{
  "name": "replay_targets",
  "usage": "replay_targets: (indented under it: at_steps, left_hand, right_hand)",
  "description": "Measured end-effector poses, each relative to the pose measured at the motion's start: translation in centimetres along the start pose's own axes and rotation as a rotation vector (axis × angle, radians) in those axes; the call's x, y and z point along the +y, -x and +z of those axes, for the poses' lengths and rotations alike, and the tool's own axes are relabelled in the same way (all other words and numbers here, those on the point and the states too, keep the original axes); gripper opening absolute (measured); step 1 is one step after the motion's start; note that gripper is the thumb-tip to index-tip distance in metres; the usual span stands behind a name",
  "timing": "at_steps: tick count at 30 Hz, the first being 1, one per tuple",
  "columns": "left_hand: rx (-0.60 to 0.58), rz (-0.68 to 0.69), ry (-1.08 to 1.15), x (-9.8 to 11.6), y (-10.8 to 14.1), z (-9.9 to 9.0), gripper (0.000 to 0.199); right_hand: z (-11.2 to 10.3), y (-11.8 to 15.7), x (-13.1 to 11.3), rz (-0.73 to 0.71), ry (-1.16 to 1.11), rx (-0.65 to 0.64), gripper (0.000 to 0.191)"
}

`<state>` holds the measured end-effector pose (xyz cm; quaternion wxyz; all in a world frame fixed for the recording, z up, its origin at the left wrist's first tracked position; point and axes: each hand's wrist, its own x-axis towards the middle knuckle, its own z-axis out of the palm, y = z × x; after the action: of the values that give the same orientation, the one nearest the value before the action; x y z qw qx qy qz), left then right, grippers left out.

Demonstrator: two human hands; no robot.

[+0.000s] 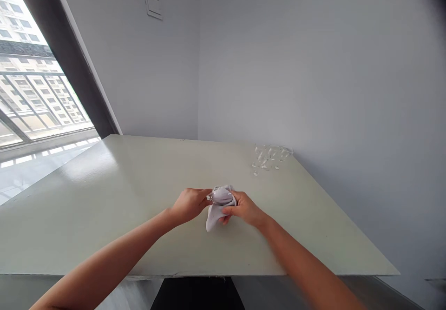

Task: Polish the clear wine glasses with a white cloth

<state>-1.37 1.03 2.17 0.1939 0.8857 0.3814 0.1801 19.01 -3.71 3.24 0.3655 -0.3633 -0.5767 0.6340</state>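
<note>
Over the near middle of the table, a clear stemmed glass (220, 194) lies tilted on its side between my hands. My left hand (189, 204) is closed on its narrow, knobby end, with the fingertips partly hidden behind it. A white cloth (213, 218) bunches around the wide end of the glass, and cloth shows through its wall; one corner hangs down. My right hand (245, 208) grips the cloth against the glass from the right, thumb in front and other fingers underneath. Whether the cloth is pushed inside the rim, I cannot tell for certain.
Several clear glasses (268, 155) stand close together at the table's back right corner, near the wall. The pale, glossy table (139, 180) has its front edge just before my body. A window (38, 77) is at the left, and a switch plate (153, 5) is on the wall.
</note>
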Motion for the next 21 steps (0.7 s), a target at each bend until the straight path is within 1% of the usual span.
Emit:
replay_targets:
  at_steps: [1, 3, 4, 5, 6, 7, 8, 10, 11, 12, 13, 14, 15, 17, 19, 20, 21]
  left_hand:
    - [-0.113, -0.031, 0.151, -0.1, 0.1, -0.4, 0.021]
    - [-0.379, -0.048, 0.427, -0.4, 0.3, -1.2, 0.025]
    - [-0.497, -0.036, 0.511, -0.5, 0.3, -1.5, 0.028]
    - [-0.565, -0.018, 0.537, -0.6, 0.4, -1.6, 0.03]
    - [-0.55, -0.007, 0.5, -0.6, 0.4, -1.7, 0.03]
    - [-0.454, -0.001, 0.408, -0.6, 0.4, -1.6, 0.027]
    - [-0.302, 0.011, 0.273, -0.5, 0.4, -1.4, 0.024]
    - [0.04, 0.082, -0.041, -0.2, 0.4, -0.7, 0.025]
    - [0.168, 0.134, -0.179, -0.1, 0.4, -0.3, 0.028]
    - [0.244, 0.189, -0.288, -0.1, 0.3, 0.0, 0.03]
    - [0.276, 0.234, -0.361, -0.2, 0.2, 0.3, 0.03]
    - [0.28, 0.257, -0.404, -0.3, 0.1, 0.5, 0.03]
    - [0.267, 0.262, -0.422, -0.5, 0.0, 0.6, 0.032]
    - [0.199, 0.242, -0.392, -1.1, -0.1, 0.4, 0.035]
    - [0.11, 0.185, -0.268, -1.7, -0.3, -0.2, 0.038]
    - [0.052, 0.141, -0.157, -2.0, -0.3, -0.6, 0.04]
    - [-0.037, 0.091, -0.016, -2.3, -0.3, -0.9, 0.043]
  right_hand:
    - [-0.2, 0.3, -0.5, 0.008, 0.04, -0.047, 0.029]
    - [-0.5, 0.8, -1.1, 0.005, 0.141, -0.12, 0.02]
    - [-0.7, 0.9, -1.2, -0.007, 0.193, -0.138, 0.016]
    - [-0.8, 0.8, -1.1, -0.023, 0.235, -0.137, 0.013]
    - [-0.9, 0.7, -0.8, -0.036, 0.256, -0.112, 0.012]
    - [-0.9, 0.5, -0.4, -0.037, 0.249, -0.066, 0.012]
    - [-0.8, 0.2, 0.1, -0.024, 0.21, -0.008, 0.012]
    - [-0.5, -0.6, 1.1, 0.026, 0.049, 0.106, 0.018]
    - [-0.2, -0.9, 1.5, 0.053, -0.053, 0.144, 0.023]
    - [0.1, -1.3, 1.9, 0.073, -0.152, 0.17, 0.027]
    - [0.5, -1.5, 2.1, 0.085, -0.234, 0.184, 0.031]
    - [0.8, -1.7, 2.3, 0.095, -0.292, 0.19, 0.033]
    - [1.0, -1.8, 2.4, 0.105, -0.326, 0.191, 0.033]
    - [1.3, -1.8, 2.4, 0.123, -0.34, 0.177, 0.033]
    - [1.3, -1.5, 2.3, 0.137, -0.294, 0.118, 0.031]
    - [1.1, -1.2, 2.1, 0.133, -0.241, 0.072, 0.029]
    - [1.0, -0.9, 2.0, 0.115, -0.163, 0.023, 0.026]
